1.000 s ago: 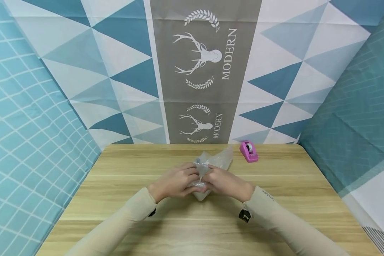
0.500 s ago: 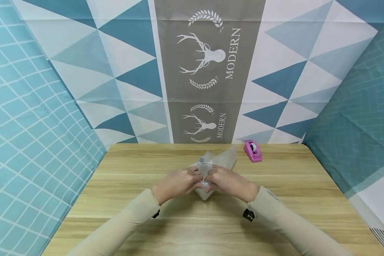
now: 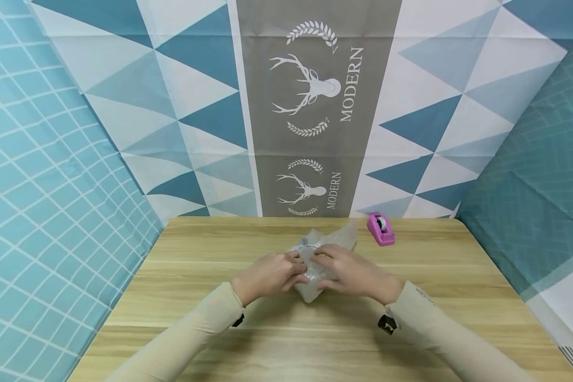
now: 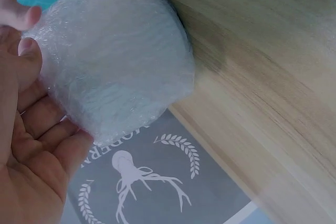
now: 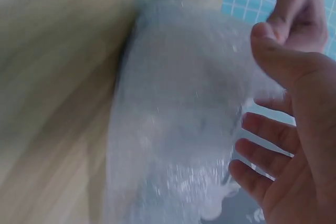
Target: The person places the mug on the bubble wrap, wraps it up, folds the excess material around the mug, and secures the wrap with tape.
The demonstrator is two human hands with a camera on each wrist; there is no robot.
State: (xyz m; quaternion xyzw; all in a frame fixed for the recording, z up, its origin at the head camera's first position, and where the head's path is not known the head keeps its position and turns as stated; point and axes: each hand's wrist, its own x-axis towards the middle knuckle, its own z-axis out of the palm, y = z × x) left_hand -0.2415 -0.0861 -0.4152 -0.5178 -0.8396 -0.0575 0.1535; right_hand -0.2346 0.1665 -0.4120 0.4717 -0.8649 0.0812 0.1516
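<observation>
A bundle in clear bubble wrap (image 3: 309, 291) stands on the wooden table, with a loose flap of wrap (image 3: 344, 237) spreading to its back right. What lies inside is blurred by the layers; a thin curved rim shows through the top. My left hand (image 3: 273, 275) holds the bundle's left side, its fingers bent over the plastic. In the left wrist view, the wrapped face (image 4: 115, 56) looks broad and rounded, with thumb and fingers at its edge. Beside the bundle's right side, my right hand (image 3: 353, 269) has its fingers spread and loosely bent, as the right wrist view also shows.
A pink tape dispenser (image 3: 381, 229) with a roll in it sits at the back of the table (image 3: 286, 345), right of the bundle. Patterned cloth (image 3: 210, 106) hangs behind the table's far edge, and blue checked cloth (image 3: 52, 185) borders the left side.
My right hand has let go of the wrap and drawn off to the right, its fingers spreading. The left hand stays on the bundle. The whole view has shifted slightly.
</observation>
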